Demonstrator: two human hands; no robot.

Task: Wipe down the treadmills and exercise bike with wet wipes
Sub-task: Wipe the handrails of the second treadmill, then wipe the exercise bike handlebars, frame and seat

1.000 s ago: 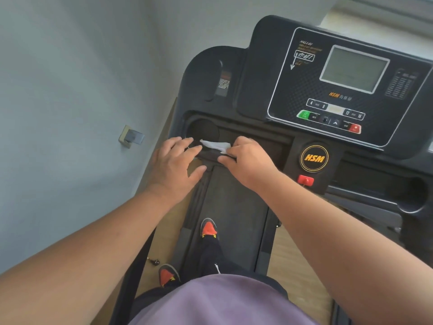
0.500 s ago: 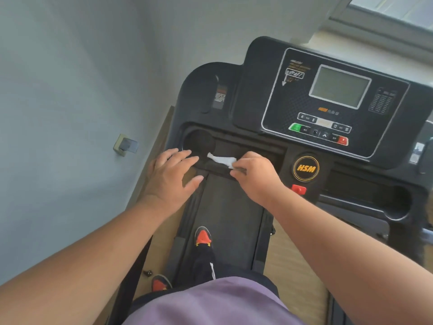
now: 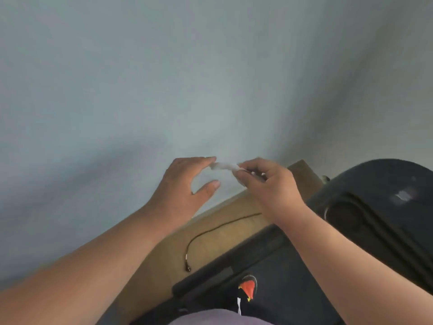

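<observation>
A small crumpled white wet wipe hangs in the air in front of the grey wall. My right hand pinches its right end between curled fingers and thumb. My left hand is spread, its fingertips touching the wipe's left end, thumb apart below. The black treadmill lies to the right and below; only the left corner of its console and part of its deck show. The picture is blurred by motion.
A grey wall fills the upper view. A strip of wooden floor runs between wall and treadmill, with a thin black cable lying on it. My foot in a black and orange shoe stands on the deck.
The view has swung left, away from the console toward the wall. Both hands have lifted off the treadmill's tray, and the wipe is now held up in the air between them.
</observation>
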